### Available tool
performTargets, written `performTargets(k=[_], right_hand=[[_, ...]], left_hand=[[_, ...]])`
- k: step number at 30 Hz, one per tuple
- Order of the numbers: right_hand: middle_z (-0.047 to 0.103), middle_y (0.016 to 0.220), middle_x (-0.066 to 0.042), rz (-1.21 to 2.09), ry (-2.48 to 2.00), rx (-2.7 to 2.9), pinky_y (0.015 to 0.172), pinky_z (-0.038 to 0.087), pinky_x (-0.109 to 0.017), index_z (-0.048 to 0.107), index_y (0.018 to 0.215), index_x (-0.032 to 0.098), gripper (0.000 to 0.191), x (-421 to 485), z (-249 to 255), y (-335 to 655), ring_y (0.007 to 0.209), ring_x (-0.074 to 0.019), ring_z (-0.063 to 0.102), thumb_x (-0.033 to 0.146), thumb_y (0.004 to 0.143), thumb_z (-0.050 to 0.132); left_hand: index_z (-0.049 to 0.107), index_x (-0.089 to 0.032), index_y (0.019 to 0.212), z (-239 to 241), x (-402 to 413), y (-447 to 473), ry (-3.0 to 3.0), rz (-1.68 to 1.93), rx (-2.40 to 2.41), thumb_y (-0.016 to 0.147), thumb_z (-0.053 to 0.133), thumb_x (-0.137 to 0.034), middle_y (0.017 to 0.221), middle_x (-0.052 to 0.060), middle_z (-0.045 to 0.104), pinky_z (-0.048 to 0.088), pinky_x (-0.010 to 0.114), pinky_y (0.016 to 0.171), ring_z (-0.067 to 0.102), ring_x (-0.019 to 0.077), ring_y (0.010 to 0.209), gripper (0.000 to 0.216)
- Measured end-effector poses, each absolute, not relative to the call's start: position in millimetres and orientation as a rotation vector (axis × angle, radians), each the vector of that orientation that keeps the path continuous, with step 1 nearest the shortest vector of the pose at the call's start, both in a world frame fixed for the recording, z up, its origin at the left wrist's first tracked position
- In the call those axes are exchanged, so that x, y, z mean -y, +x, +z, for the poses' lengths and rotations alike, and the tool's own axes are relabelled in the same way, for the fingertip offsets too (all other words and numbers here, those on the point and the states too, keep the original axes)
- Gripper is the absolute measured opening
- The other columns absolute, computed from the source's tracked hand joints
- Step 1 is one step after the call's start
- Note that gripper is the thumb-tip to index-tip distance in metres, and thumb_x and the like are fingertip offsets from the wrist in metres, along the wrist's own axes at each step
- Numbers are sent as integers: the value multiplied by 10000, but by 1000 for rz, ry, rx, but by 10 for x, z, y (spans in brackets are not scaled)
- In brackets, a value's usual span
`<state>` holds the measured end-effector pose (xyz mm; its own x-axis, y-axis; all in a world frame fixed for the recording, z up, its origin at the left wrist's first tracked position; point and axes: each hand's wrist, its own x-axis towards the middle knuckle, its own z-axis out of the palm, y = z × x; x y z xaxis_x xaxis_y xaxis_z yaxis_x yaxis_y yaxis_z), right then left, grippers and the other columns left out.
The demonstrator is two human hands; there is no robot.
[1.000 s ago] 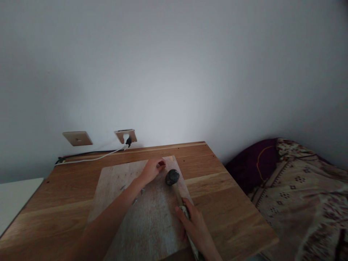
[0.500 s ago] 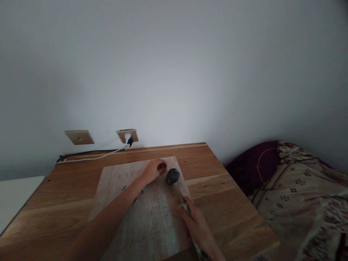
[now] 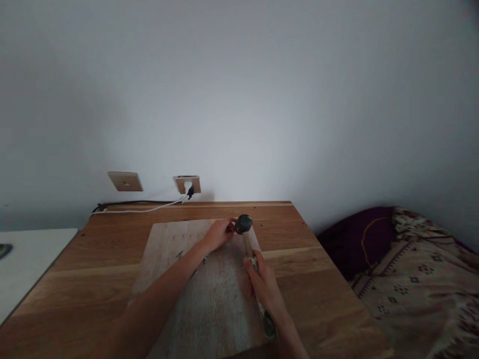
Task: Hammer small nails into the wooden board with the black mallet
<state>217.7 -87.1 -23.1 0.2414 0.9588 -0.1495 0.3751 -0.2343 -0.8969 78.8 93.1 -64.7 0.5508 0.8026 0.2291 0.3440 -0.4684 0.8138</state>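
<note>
A hammer [image 3: 244,224] with a dark, rounded head and a pale wooden handle is gripped in my right hand [image 3: 264,281], fingers wrapped around the handle. My left hand [image 3: 220,233] is closed in a pinch near the far right corner of a worn, whitish board [image 3: 220,309]. Whatever its fingertips hold is too small or hidden to name. The hammer head overlaps those fingertips from this angle; I cannot tell whether they touch. Small metal pieces [image 3: 205,260] lie on the board beside my left forearm. Several small dark marks run in a row near the board's far edge.
The board lies on a wooden table [image 3: 299,284] against a pale wall. A socket [image 3: 188,184] with plugs and cables [image 3: 145,210] sits behind it, left of a second wall plate [image 3: 125,181]. A white surface [image 3: 33,259] stands at left, patterned bedding [image 3: 419,279] at right.
The hammer head has risen toward the far edge, closer to my left fingertips. My right hand has moved slightly forward. The view has shifted a little, showing more of the left side.
</note>
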Motion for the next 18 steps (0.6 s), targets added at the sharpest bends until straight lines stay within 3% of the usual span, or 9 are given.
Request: performTargets(k=[6,11,14,18], right_hand=[[539,515,58,884,-1748,1249,419,395,-255,609,1119,179,472,891,-295,2150,395,-165,527,600,967,460],[588,542,31,859,-1770,1282,432,412,-266,641,1146,159,536,893,-255,2139,402,-177,554,630,949,481],[577,520,34,826,-1775,1258,453,430,-275,633,1209,142,573,906,-260,2126,420,-195,577,629,948,484],[531,489,55,920,-1744,1229,414,406,-271,614,1230,114,639,969,-329,2112,387,-187,538,666,937,480]], left_hand=[[693,-175,1239,-674,-950,780,2004,818,-923,733,743,-92,918,43,781,537,305,793,714,200,821,515],[690,-174,1237,-674,-950,807,1983,805,-898,726,703,-60,891,31,782,538,318,822,716,197,818,524],[673,-155,1235,-586,-927,772,1974,810,-885,717,711,-79,987,57,776,535,313,821,704,194,855,525],[701,-140,1040,-303,-823,450,2169,754,-927,741,681,-112,1063,88,736,509,288,802,665,194,901,301]])
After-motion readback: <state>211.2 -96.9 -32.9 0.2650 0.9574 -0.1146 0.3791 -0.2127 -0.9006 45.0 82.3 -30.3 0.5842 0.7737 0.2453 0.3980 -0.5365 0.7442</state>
